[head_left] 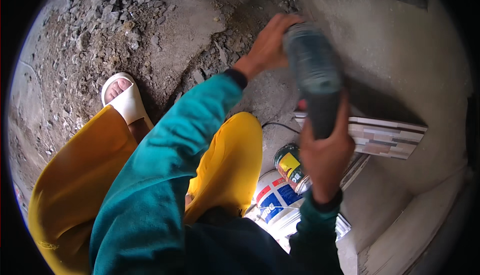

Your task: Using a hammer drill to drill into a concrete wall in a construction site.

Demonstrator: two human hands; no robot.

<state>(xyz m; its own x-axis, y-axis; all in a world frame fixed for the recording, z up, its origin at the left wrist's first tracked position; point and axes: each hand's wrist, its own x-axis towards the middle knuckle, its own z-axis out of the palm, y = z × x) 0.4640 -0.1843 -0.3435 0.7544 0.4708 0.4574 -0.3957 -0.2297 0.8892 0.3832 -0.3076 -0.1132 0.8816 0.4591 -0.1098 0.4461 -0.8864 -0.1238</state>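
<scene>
A dark green-and-black power drill (pixel 314 62), blurred by motion, is held upper right of centre over the floor near the plastered wall. My left hand (pixel 270 42) is closed at its far end; the tool hides some of the fingertips. My right hand (pixel 327 152) is wrapped round the black rear handle. A dark cord (pixel 272 124) shows beside the tool, running down behind my yellow-trousered knee. Under the tool and my right hand lie stacked patterned tile panels (pixel 385 137).
Broken rubble (pixel 122 5) covers the rough ground at upper left, near my foot in a white slide (pixel 127 102). A green can (pixel 288 165) and a white bucket (pixel 272 197) stand at lower centre. A grey plastered wall (pixel 410 60) and ledge fill the right side.
</scene>
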